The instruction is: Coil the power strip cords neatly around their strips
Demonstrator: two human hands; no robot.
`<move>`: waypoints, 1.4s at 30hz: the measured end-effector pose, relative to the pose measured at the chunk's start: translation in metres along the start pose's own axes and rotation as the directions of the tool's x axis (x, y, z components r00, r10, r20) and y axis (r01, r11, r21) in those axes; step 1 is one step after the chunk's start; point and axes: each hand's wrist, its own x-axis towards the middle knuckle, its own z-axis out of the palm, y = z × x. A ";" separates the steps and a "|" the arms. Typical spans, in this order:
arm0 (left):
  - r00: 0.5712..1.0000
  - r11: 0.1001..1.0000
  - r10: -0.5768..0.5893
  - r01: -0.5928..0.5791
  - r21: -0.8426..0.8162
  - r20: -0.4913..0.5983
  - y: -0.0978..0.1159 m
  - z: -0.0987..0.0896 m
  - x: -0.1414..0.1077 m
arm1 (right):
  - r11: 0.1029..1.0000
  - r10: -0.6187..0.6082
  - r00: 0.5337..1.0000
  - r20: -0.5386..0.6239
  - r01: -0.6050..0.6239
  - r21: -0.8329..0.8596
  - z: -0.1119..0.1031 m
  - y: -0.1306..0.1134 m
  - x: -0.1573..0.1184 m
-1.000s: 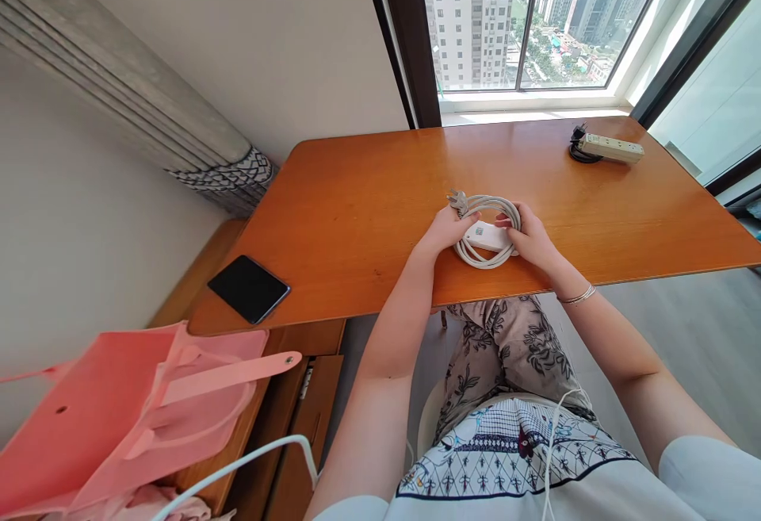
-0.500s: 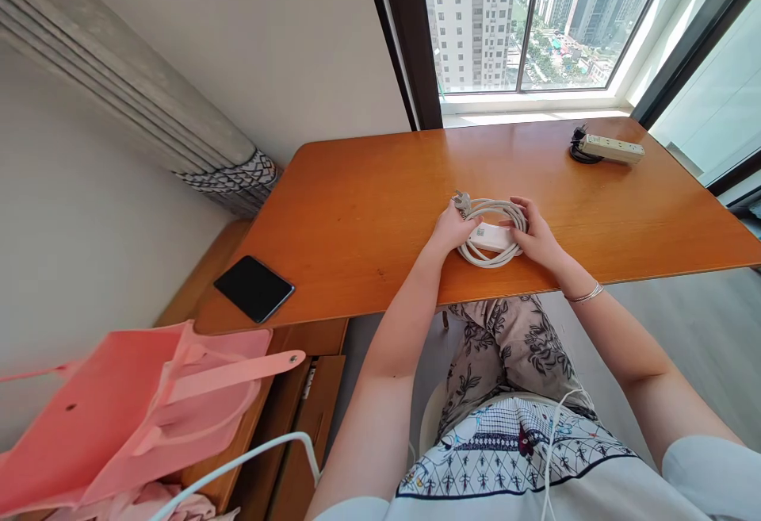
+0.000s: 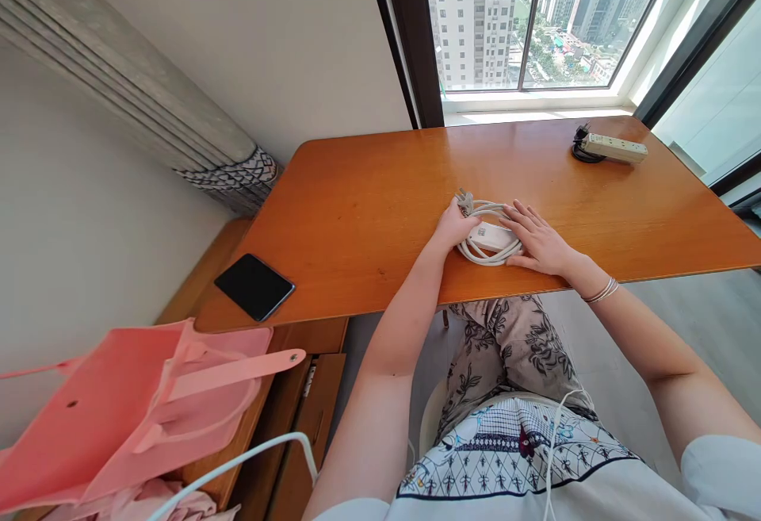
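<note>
- A white power strip [image 3: 491, 236] lies on the desk [image 3: 357, 212], near the front edge, with its pale cord [image 3: 484, 259] looped around it in a coil.
- The cord's grey plug [image 3: 466, 202] pokes out at the far left of the coil, prongs toward the window.
- The left hand [image 3: 455, 227] grips the left side of the coil just by the plug, its thumb over the loops.
- The right hand [image 3: 538, 242] is spread wide, fingers stretched out over the right side of the coil; I can't tell how hard it presses.
- Farther back, toward the right, sits a beige power strip [image 3: 615, 147], a black cord [image 3: 586, 155] bundled at its left end.
- On the desk's left corner a dark-screened tablet [image 3: 254, 287] lies flat.
- Below that corner, a pink bag [image 3: 119, 402] gapes beside wooden drawers [image 3: 312, 418].
- Behind the desk, the window [image 3: 535, 21] looks onto tall buildings.
</note>
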 end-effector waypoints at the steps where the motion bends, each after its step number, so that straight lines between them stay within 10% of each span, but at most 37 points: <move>1: 1.000 0.999 -0.018 0.018 -0.030 0.002 -0.002 0.001 0.001 | 1.000 -0.018 0.999 0.028 0.018 -0.011 -0.001 0.002 -0.002; 6: 0.997 0.985 -0.068 0.060 -0.165 -0.040 -0.003 0.002 0.004 | 0.999 -0.046 0.997 0.068 0.046 -0.003 -0.004 0.009 -0.001; 10: 0.948 0.968 0.202 -0.232 -0.099 -0.246 0.007 -0.012 0.000 | 0.998 -0.037 0.997 0.071 0.033 0.049 -0.005 0.008 0.004; 13: 0.898 0.894 0.433 -0.439 -0.091 -0.083 0.014 -0.027 -0.004 | 0.996 0.018 0.996 0.083 -0.025 0.085 -0.007 0.006 0.008; 19: 0.833 0.895 0.444 -0.432 -0.113 0.330 0.020 -0.037 -0.010 | 0.971 0.174 0.977 0.124 -0.191 0.143 -0.008 0.012 0.013; 30: 0.874 0.873 0.364 -0.440 0.209 0.321 0.038 -0.032 -0.031 | 0.848 0.326 0.945 0.008 -0.296 0.440 -0.008 0.022 0.009; 36: 0.912 0.939 0.330 -0.344 0.016 0.242 0.032 -0.016 -0.027 | 0.488 0.615 0.767 -0.183 -0.189 0.852 -0.006 0.026 0.018; 42: 0.959 0.935 0.253 -0.209 -0.285 0.129 0.025 -0.003 -0.020 | 0.025 0.770 0.638 0.024 -0.068 0.997 0.002 0.004 0.039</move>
